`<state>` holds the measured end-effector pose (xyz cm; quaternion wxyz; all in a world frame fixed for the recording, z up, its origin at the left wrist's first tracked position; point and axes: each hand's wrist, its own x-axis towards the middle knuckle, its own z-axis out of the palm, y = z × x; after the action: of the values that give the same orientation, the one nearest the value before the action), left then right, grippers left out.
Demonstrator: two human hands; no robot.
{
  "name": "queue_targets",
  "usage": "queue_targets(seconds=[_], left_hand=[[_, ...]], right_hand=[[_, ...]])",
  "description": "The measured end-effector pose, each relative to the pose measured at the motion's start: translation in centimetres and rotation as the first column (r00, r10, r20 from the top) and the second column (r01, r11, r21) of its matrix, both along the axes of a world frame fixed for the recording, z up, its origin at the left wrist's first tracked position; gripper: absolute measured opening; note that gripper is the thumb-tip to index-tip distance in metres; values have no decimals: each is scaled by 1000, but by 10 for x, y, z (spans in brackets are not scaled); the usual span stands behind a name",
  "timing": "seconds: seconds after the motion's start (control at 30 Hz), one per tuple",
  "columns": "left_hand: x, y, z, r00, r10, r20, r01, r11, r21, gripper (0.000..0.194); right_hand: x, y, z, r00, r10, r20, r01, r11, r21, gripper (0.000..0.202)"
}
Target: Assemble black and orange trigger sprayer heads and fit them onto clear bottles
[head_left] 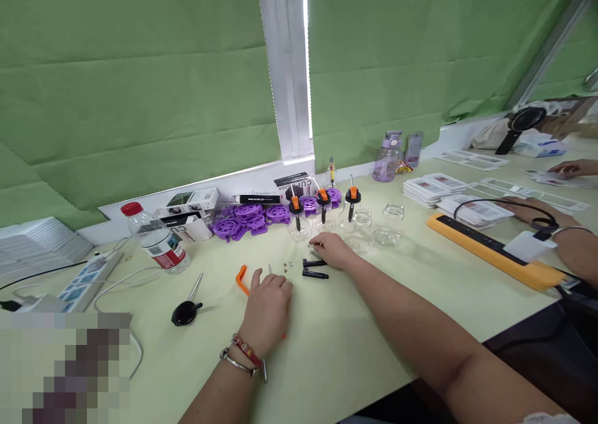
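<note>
My left hand point(270, 302) rests palm down on the table point(336, 355), over an orange curved part point(240, 279); its fingers are bent and whatever lies beneath is hidden. A metal rod point(265, 372) shows beside that wrist. My right hand point(329, 249) has its fingertips together at a small spring point(315, 254), just behind two black tubular parts point(315, 274). Tiny metal pieces point(286, 266) lie between the hands. Behind stand glass jars point(359, 228), some with black and orange tops point(352, 195). A black lid with a rod point(185, 313) lies at left.
Purple parts point(252, 217) and boxes point(189, 215) line the back. A water bottle point(156, 240) leans at left near a power strip point(88, 287). To the right are an orange power strip point(490, 249), card stacks point(423, 189) and another person's hands point(527, 209).
</note>
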<state>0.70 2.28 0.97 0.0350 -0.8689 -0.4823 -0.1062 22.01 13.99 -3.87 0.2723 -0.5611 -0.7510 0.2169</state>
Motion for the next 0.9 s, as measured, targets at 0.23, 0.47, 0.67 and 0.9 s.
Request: queue_targets(seconds=[0.23, 0.47, 0.67, 0.9], left_hand=[[-1, 1, -1, 1000, 11, 20, -11, 1000, -3, 22], [-3, 1, 2, 998, 32, 61, -34, 999, 25, 21], [-9, 2, 9, 978, 104, 184, -124, 987, 104, 23], [-22, 9, 10, 951, 272, 148, -292, 947, 136, 31]], right_hand=[[-7, 5, 2, 995, 103, 5, -103, 994, 42, 29], [-5, 4, 0, 987, 157, -19, -156, 987, 36, 30], [-6, 0, 3, 987, 161, -24, -160, 987, 30, 31], [-3, -7, 5, 992, 119, -30, -118, 993, 12, 32]])
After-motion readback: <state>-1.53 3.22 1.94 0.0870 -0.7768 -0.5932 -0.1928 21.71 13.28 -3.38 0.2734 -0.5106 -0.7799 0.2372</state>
